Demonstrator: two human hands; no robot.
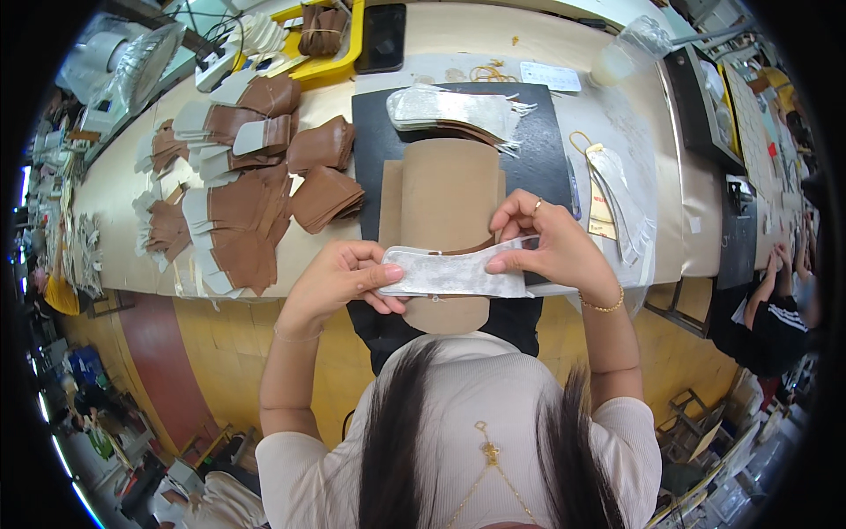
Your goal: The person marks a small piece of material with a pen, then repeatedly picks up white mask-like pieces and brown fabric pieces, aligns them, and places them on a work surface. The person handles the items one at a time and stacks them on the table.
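Between my two hands stretches a curved, silver-grey leather-like piece (454,275) with a brown layer showing along its edges. My left hand (339,278) pinches its left end, thumb on top and fingers underneath. Near the other end, my right hand (546,242) grips it by the upper edge, with the thumb pressed on its face. Below the piece is a tan board with a rounded end (449,189), jutting past the table's front edge. Beyond that, a stack of similar silver-grey pieces (454,110) with frayed right ends lies on a black mat (542,159).
Stacks of brown leather-like pieces (251,207) with pale ends cover the table's left side. Behind them are a yellow tray (352,44) and a black phone (382,38). At right lie a tagged bundle of pale strips (621,198), a plastic jar (627,53) and a black box (701,106).
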